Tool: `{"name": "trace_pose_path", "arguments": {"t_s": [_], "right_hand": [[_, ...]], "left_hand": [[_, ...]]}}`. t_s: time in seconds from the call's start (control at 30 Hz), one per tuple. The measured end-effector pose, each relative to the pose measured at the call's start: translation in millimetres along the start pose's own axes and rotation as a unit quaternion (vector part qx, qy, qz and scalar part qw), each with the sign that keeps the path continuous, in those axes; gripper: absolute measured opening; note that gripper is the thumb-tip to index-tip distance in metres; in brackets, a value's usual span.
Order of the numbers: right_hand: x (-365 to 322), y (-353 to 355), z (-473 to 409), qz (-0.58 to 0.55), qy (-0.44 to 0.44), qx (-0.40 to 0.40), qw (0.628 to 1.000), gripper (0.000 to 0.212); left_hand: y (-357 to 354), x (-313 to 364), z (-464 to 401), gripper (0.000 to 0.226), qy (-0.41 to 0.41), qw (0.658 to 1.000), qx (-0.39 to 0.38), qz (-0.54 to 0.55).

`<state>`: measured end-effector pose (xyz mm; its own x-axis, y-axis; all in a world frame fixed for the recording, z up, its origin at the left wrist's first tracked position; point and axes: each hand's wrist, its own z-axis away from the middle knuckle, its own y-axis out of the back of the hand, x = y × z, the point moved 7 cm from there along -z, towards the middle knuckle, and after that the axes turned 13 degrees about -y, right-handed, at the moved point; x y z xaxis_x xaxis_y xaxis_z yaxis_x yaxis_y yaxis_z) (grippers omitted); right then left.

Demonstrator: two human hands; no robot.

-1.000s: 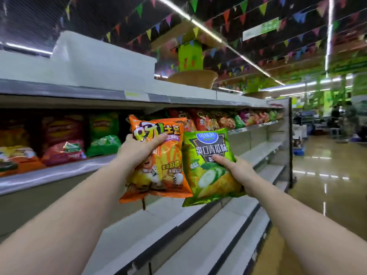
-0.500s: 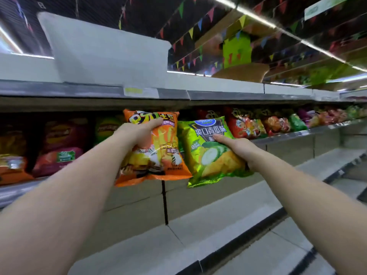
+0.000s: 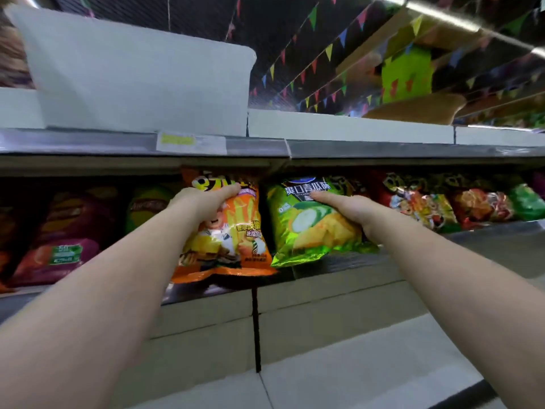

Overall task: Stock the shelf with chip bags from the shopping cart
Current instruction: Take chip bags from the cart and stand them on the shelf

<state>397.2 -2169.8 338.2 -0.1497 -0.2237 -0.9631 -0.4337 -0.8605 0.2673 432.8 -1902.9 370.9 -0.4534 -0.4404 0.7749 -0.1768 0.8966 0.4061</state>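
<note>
We grip an orange chip bag [image 3: 228, 231] in our left hand [image 3: 203, 202] and a green cucumber chip bag [image 3: 309, 222] in our right hand [image 3: 348, 209], both at the shelf [image 3: 413, 255] front edge; they look light, crinkly, crushable, best held by the sides.

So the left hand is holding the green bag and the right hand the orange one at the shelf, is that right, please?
Not quite: the head view shows the left hand holding the orange bag and the right hand the green bag, both at the shelf.
</note>
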Motion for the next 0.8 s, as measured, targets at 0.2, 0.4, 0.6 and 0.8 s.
{"name": "trace_pose_path", "arguments": {"t_s": [0.2, 0.4, 0.6, 0.8], "right_hand": [[-9, 4, -49, 0.029, 0.050, 0.022, 0.998, 0.083], [-10, -7, -77, 0.056, 0.096, 0.045, 0.993, 0.089], [-3, -22, -78, 0.162, 0.122, 0.103, 0.974, 0.088], [0, -18, -54, 0.150, 0.254, 0.232, 0.927, 0.066]], "left_hand": [[-15, -16, -21, 0.061, 0.019, 0.993, 0.112, 0.010], [-16, -26, -33, 0.056, 0.002, 0.981, 0.192, -0.017], [-20, -31, -32, 0.069, -0.004, 0.975, 0.198, -0.102], [-42, 17, -12, 0.066, -0.251, 0.852, 0.153, -0.433]]}}
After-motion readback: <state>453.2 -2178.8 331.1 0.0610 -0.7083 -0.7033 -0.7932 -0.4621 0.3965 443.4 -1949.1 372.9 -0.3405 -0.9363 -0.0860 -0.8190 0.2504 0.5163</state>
